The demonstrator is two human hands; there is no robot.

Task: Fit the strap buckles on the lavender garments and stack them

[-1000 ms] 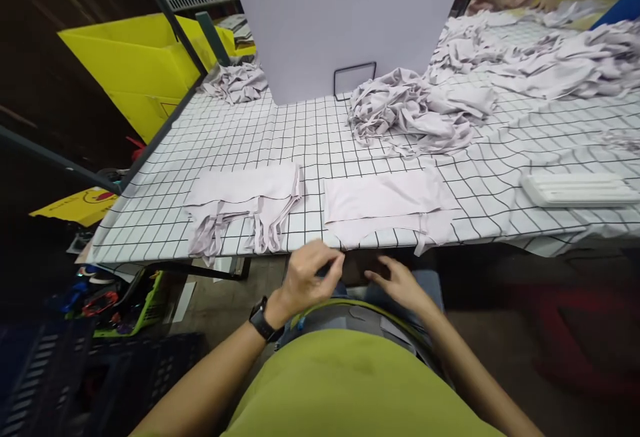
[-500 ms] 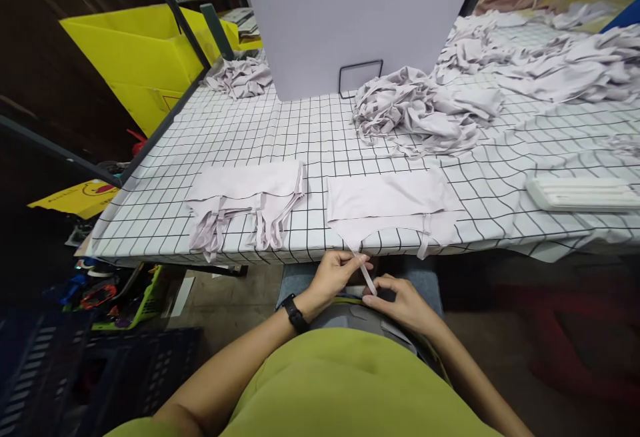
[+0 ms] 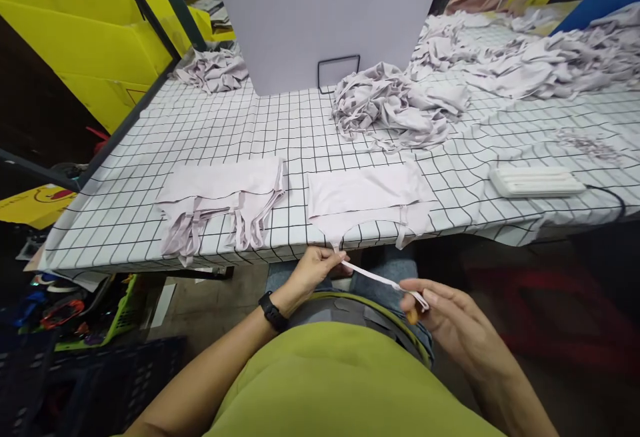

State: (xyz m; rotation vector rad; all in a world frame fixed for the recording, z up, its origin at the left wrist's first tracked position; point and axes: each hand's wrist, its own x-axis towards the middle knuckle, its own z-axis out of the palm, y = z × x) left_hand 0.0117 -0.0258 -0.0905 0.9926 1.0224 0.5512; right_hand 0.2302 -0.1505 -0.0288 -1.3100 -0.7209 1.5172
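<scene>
A pale lilac garment (image 3: 367, 195) lies flat at the front edge of the grid-patterned table (image 3: 300, 130). One thin strap (image 3: 373, 278) of it hangs off the edge and is pulled taut toward me. My left hand (image 3: 313, 270), with a black watch on the wrist, pinches the strap close to the table edge. My right hand (image 3: 443, 313) pinches the strap's free end lower and to the right. A neat stack of folded lilac garments (image 3: 220, 203) lies to the left of the flat one.
Loose heaps of lilac garments (image 3: 395, 103) lie at the middle, the far right and the back left. A white upright board (image 3: 325, 17) stands behind. A white flat device (image 3: 535, 181) rests at right. Yellow bins (image 3: 75, 43) stand at left. Another person's arms show at the top right.
My right hand has drawn the strap's end out to the right, stretching it taut. My left hand stays pinched on the strap near the table edge. The view shifted slightly.
</scene>
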